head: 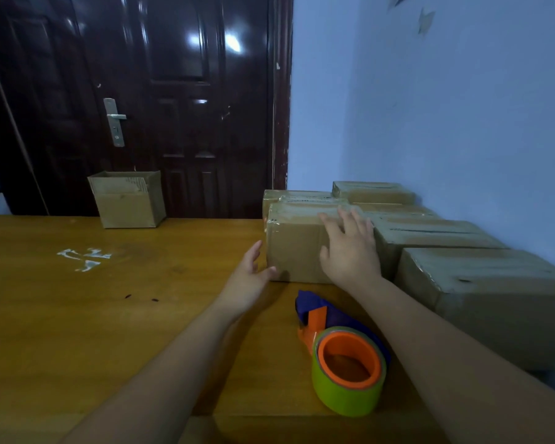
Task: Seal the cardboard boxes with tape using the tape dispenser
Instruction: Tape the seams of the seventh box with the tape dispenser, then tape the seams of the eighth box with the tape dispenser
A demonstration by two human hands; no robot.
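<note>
tape dispenser (343, 354) before sealed box (297, 248), open box (127, 200) far left on table (77, 315)

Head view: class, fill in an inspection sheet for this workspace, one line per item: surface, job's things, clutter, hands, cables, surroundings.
Surface: wooden table, white smears left of centre.
Job's things: tape dispenser with green roll lies nearest; cardboard box with tape on top beyond it; closed boxes in a row by the wall; open box at the far edge.
Clutter: nothing seen.
Hands: left hand open beside the box's left side; right hand open, flat on its front.
Cables: nothing seen.
Surroundings: dark door, blue wall behind.
</note>
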